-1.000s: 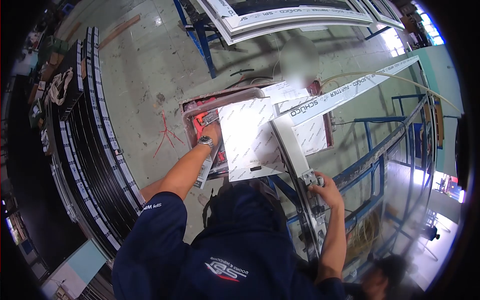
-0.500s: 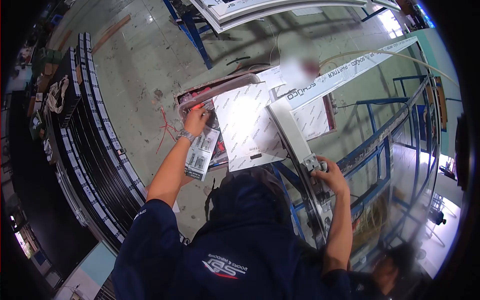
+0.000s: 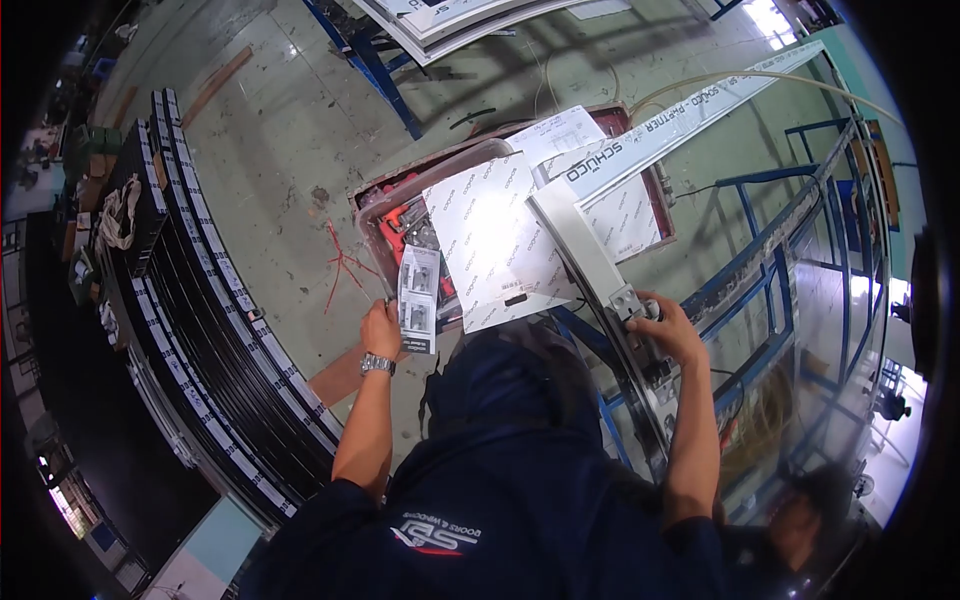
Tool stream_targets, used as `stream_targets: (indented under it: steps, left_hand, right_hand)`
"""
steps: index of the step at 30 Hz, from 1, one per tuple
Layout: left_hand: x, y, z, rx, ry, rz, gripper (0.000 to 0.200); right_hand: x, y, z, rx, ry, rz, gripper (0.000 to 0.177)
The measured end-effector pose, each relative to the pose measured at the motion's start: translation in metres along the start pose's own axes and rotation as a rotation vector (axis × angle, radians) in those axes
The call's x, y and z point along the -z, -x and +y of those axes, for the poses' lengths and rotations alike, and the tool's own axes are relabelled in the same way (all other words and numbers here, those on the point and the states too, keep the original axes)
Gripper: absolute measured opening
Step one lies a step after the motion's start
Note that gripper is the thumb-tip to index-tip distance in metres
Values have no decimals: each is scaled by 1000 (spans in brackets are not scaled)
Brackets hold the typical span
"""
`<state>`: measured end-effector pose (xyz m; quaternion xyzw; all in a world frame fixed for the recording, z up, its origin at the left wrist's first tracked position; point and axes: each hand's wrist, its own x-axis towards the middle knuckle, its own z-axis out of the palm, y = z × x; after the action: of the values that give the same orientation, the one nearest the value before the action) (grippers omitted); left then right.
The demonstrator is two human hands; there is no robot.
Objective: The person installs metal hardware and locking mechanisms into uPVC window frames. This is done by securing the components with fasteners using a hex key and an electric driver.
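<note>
Our dark hood hides the bench edge beneath it, and the print on the packet is too small to read. Our left hand pinches that packet by its lower end, at the six o'clock edge of the red tray. Our right hand, at three o'clock, curls its fingers onto the metal fitting on the white profile. Black frames are stacked on the concrete floor at nine o'clock.
</note>
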<state>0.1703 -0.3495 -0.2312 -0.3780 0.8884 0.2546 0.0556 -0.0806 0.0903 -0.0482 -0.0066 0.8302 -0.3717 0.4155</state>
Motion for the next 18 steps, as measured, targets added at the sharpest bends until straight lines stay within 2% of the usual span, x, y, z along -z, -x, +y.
stream_targets:
  steps: [2, 3, 6, 8, 9, 12, 15, 18]
  left_hand:
    - [9, -3, 1, 36, -84, 109, 30]
    - [1, -9, -21, -28, -199, 250, 31]
    - [37, -34, -31, 286, 407, 18, 31]
    - [59, -42, -6, 284, 908, -119, 28]
    - [71, -46, 14, 282, 1154, -202, 27]
    - [95, -37, 122, 108, 1299, -415, 24]
    - [91, -8, 247, -28, 1192, -655, 25]
    - [48, 4, 346, -226, 949, -904, 25]
  right_hand:
    - [2, 1, -2, -5, 17, -18, 74]
    - [3, 0, 0, -10, 29, -26, 74]
    - [6, -2, 0, 3, 65, -24, 75]
    - [5, -2, 4, 26, 74, -21, 78]
    - [5, -5, 8, 47, 73, -17, 80]
    - [4, -7, 19, 75, 32, -1, 88]
    - [3, -8, 27, 115, 38, 13, 92]
    - [1, -15, 36, 169, 66, -5, 94]
